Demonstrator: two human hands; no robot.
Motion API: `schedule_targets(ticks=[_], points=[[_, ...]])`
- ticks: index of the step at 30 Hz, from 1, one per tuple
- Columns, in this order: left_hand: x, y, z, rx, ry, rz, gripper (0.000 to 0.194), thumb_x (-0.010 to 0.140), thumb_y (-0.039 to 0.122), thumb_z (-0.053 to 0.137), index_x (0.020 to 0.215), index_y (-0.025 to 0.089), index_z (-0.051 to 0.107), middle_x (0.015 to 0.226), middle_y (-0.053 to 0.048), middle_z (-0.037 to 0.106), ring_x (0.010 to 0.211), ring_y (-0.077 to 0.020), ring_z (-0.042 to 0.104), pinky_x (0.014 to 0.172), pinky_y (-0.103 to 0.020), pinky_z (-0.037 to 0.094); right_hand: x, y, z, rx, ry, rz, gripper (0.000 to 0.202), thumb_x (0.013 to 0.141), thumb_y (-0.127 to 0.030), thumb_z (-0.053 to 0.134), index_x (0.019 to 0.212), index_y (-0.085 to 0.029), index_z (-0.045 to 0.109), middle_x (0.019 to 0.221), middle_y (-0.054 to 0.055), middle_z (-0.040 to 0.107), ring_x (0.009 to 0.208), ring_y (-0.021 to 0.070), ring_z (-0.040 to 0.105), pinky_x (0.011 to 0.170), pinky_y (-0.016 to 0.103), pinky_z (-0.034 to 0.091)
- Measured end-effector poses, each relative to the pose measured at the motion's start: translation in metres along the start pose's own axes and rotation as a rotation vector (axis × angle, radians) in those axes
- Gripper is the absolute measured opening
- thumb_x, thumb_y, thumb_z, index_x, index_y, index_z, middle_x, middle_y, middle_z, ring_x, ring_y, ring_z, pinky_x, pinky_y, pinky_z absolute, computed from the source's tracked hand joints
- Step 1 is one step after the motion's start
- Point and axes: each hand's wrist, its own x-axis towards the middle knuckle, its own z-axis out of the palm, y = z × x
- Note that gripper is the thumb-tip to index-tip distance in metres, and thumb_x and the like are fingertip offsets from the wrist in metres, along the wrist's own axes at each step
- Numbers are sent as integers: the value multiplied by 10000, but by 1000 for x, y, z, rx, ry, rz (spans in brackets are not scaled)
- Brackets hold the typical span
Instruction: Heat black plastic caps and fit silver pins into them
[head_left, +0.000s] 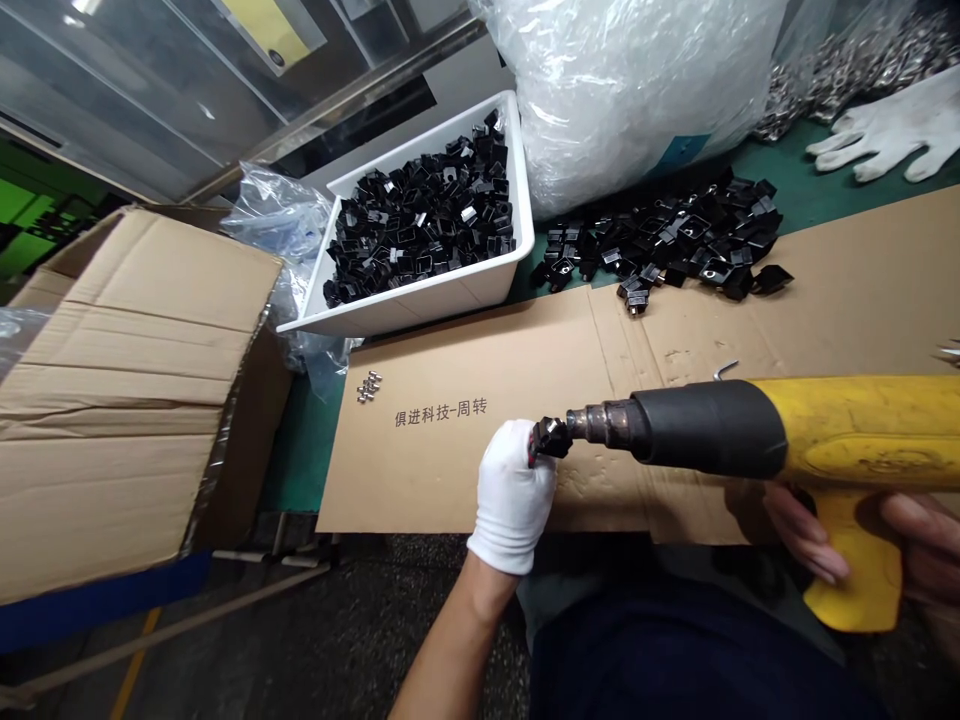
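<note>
One small black part (552, 438) is pinched in the gloved fingers of the left hand (516, 490), above the cardboard sheet (420, 480) and right at the metal nozzle (600, 424) of a yellow heat gun (862, 430); whether part and nozzle touch cannot be told. The handle (859, 570) is wrapped by the bare fingers of the right hand (926, 540). If the nozzle is hot, the glove (510, 545) could be scorched or the fingers burned, since they are held so near its mouth. The part could be warped by too much heat on one spot, or knocked askew by a nozzle pushed too close. The cardboard could also be singed, were the nozzle to be tipped downward.
</note>
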Motion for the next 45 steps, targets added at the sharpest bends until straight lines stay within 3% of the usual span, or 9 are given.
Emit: schedule_targets(ticks=[12,17,26,32,45], points=[[0,-4,2,-9,-5,-8,209,910,52,530,805,208,620,782,-5,640,753,-167,624,726,-279,489,1,1,-6,43,-89,38,521,866,-695,547,943,-223,753,704,136,606,584,270,537,505,420,429],[-1,-2,2,-31,-9,-5,207,907,45,535,827,211,629,799,-2,647,774,-168,633,748,-281,502,-1,3,-2,45,-34,36,532,884,-698,508,916,-219,737,692,112,584,607,264,506,563,422,428],[-1,0,2,-10,-9,-11,195,927,64,537,830,206,629,803,-9,647,768,-167,631,737,-279,503,0,1,-3,45,-71,17,530,888,-691,524,945,-211,743,698,106,604,591,258,523,541,409,419],[-1,1,3,-14,-21,-6,173,964,111,553,858,204,654,817,-12,658,782,-165,646,767,-276,521,-5,4,0,91,23,27,485,880,-668,520,915,-234,733,720,115,587,584,278,530,525,434,444],[0,4,3,5,-28,-6,176,978,134,539,858,208,644,812,-12,658,777,-164,642,750,-267,505,-4,3,-1,66,0,7,494,864,-671,529,907,-228,741,700,119,578,566,281,529,528,452,440]])
